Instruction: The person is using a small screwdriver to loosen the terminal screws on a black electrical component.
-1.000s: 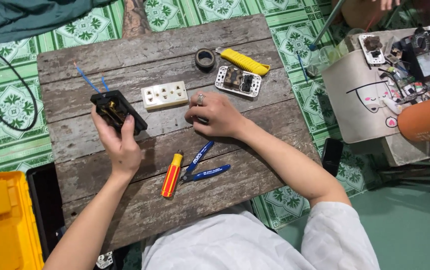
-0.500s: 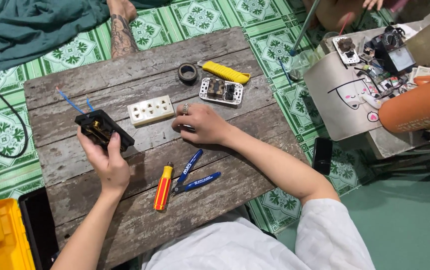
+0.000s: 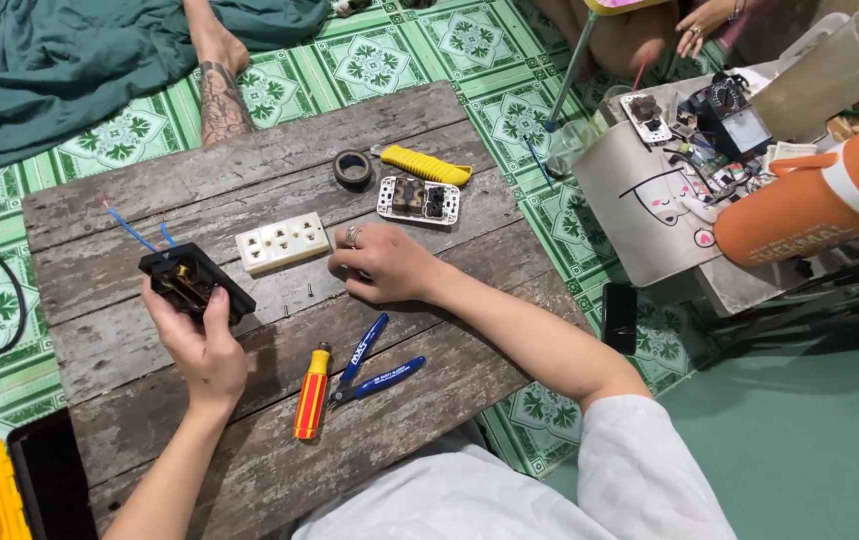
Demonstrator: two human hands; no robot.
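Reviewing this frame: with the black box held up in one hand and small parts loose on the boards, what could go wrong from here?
1. The left hand alone grips the black socket housing above the wooden table; it could slip, bending the blue wires.
2. A tiny screw lies loose near the right hand; a nudge might send it into a gap between boards.
3. The blue cutters lie open close to the right forearm, which might brush them.

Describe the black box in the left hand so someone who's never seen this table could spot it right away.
On the weathered wooden plank table, look to its left side, where the left hand holds a black plastic electrical box just above the boards, next to the cream socket plate. It is the only black piece there, open side up with brass parts inside and two blue wires trailing out.
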